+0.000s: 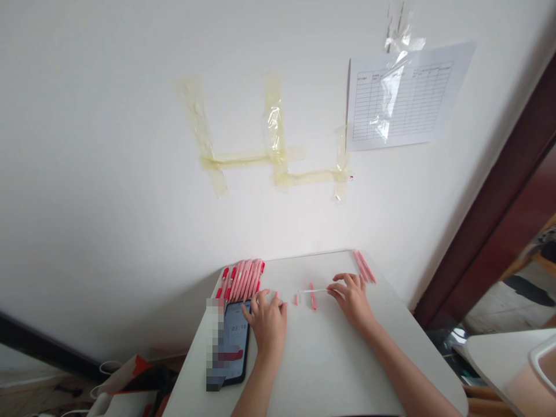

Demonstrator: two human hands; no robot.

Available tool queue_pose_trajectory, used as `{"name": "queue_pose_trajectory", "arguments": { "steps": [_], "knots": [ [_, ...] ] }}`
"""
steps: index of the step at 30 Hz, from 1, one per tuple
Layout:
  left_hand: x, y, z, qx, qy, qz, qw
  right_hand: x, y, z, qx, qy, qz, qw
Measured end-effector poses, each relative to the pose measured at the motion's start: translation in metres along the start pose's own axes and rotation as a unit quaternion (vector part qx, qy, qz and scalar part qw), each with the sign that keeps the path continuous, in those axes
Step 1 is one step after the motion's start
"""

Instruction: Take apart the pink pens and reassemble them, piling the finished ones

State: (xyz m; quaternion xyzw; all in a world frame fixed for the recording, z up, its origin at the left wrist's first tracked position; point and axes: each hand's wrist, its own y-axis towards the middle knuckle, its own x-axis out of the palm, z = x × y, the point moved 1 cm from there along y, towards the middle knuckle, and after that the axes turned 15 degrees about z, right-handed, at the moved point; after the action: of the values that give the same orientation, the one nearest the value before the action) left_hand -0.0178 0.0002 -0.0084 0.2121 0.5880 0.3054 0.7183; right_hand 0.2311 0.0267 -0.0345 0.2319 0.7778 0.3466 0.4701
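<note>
My right hand point(351, 298) pinches one end of a thin white pen refill point(315, 291), which points left over the white table point(321, 347). Below the refill lies a pink pen barrel point(313, 300). A short pink pen part point(296, 299) sits to its left, with a small clear piece beside it. My left hand point(268, 321) hovers palm down with its fingers apart, nothing visible in them. Close to its fingertips is another small pink pen piece point(277, 295), partly hidden. Whether the fingers touch it I cannot tell.
Several pink and red pens point(244, 280) lie in a row at the back left. A phone point(237, 347) with a timer rests left of my left hand. Two pink pens point(364, 266) are at the back right. The wall point(130, 145) borders the table's far edge.
</note>
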Motion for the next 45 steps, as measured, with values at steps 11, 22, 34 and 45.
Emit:
{"name": "queue_pose_trajectory", "arguments": {
  "steps": [11,22,34,45],
  "knots": [
    [-0.0005,-0.0003,0.0004,-0.005,0.002,0.008,1.0,-0.0006,0.0001,-0.0004,-0.003,-0.002,-0.005,1.0],
    [-0.0029,0.001,0.0011,0.002,-0.007,0.02,1.0,0.0012,-0.0007,0.0008,-0.013,0.002,0.003,1.0],
    [-0.0036,0.0005,0.0015,0.01,-0.015,0.012,1.0,0.0005,-0.0009,-0.0034,-0.027,0.011,0.005,1.0],
    [-0.003,0.003,0.0046,0.004,-0.013,0.014,1.0,-0.0004,0.0002,-0.0029,-0.031,0.012,0.006,0.999]
  ]
}}
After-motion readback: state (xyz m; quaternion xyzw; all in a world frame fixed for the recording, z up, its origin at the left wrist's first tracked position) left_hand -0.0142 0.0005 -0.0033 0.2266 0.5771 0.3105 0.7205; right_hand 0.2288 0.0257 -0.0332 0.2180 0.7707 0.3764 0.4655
